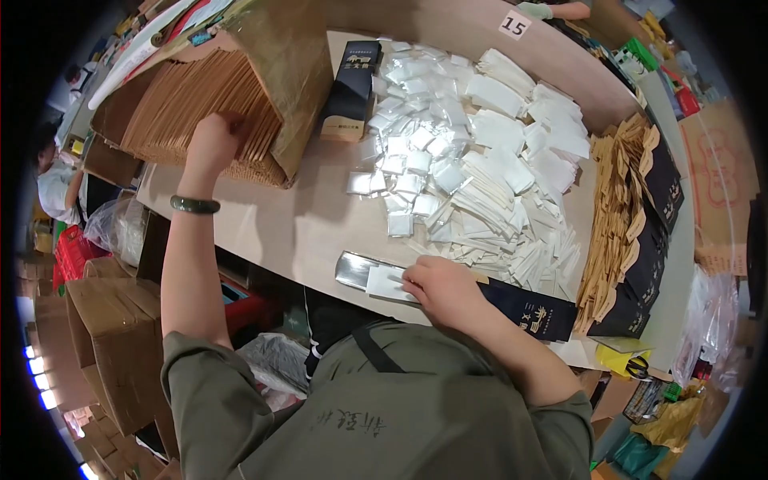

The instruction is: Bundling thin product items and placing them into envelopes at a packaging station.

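At the left, my left hand (212, 144) reaches into an upright cardboard box (292, 88), fingers bent onto the edge of one of the tightly packed brown paper sleeves (188, 104); the fingertips are partly hidden. Near the table's front edge, my right hand (444, 290) grips a flat white packet (388, 283). Under that packet lies a shiny silver piece (352, 270). To the right, partly beneath my right wrist, is a dark navy pouch with gold print (532, 310).
Beyond my right hand spread a pile of small clear sachets (416, 160) and many white paper packets (500, 136). A dark printed box (352, 88) lies beside the carton. Stacked brown-and-navy pouches (620, 232) line the right side. A raised board (448, 20) borders the table's far side.
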Motion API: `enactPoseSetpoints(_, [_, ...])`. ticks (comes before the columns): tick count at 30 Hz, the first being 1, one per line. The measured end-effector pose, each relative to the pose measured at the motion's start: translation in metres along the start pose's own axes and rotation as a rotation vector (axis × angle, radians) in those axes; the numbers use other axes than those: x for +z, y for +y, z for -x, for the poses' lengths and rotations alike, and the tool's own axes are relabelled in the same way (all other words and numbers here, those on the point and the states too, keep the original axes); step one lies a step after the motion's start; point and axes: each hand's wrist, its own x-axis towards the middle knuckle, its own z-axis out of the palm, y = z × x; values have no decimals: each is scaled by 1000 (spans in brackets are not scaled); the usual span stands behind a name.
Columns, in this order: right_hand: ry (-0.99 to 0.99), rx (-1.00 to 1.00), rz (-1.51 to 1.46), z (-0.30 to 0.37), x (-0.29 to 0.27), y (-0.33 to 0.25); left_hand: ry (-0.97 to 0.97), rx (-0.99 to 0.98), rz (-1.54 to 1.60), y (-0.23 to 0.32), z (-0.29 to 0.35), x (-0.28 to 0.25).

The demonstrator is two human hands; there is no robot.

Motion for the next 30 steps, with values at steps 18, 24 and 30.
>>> enactPoseSetpoints(18, [162, -25, 160, 70, 0, 25, -435, 191, 737, -6, 175, 91])
enactPoseSetpoints(24, [133, -59, 153, 68, 2, 31, -485, 128, 563, 21, 167, 135])
enactPoseSetpoints(30, [159, 21, 164, 61, 0, 23, -64, 560, 436, 130, 194, 175])
